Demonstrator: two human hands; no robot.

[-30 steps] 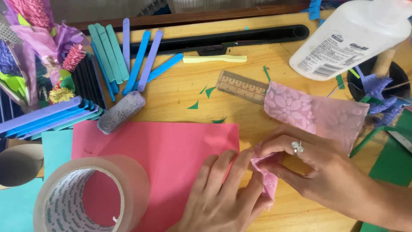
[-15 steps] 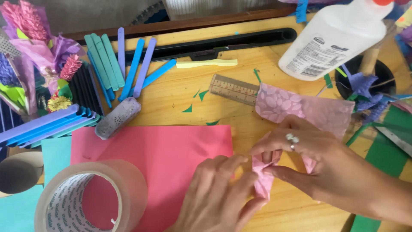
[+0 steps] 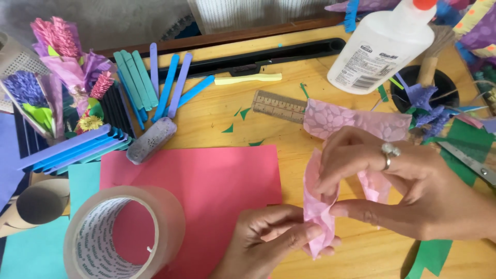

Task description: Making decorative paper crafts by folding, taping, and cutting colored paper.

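A strip of pink patterned paper (image 3: pixel 330 120) lies across the wooden table and is gathered into a fold at its near end. My left hand (image 3: pixel 268 243) pinches the bottom of that gathered fold between thumb and fingers. My right hand (image 3: pixel 408 186), with a ring on one finger, pinches the fold from the right, a little higher. The rest of the strip trails away behind my right hand. Under my left hand lies a red paper sheet (image 3: pixel 206 191).
A clear tape roll (image 3: pixel 121 235) stands at the near left on teal paper (image 3: pixel 31 253). Coloured craft sticks (image 3: pixel 155 82), a wooden ruler (image 3: pixel 279 106), a white glue bottle (image 3: pixel 382 46), paper flowers (image 3: pixel 62 67), scissors (image 3: pixel 470 163) and a black cup (image 3: pixel 429 85) lie around.
Both hands have lifted the near end of the pink strip off the table and bunched it upright. The view has shifted slightly.
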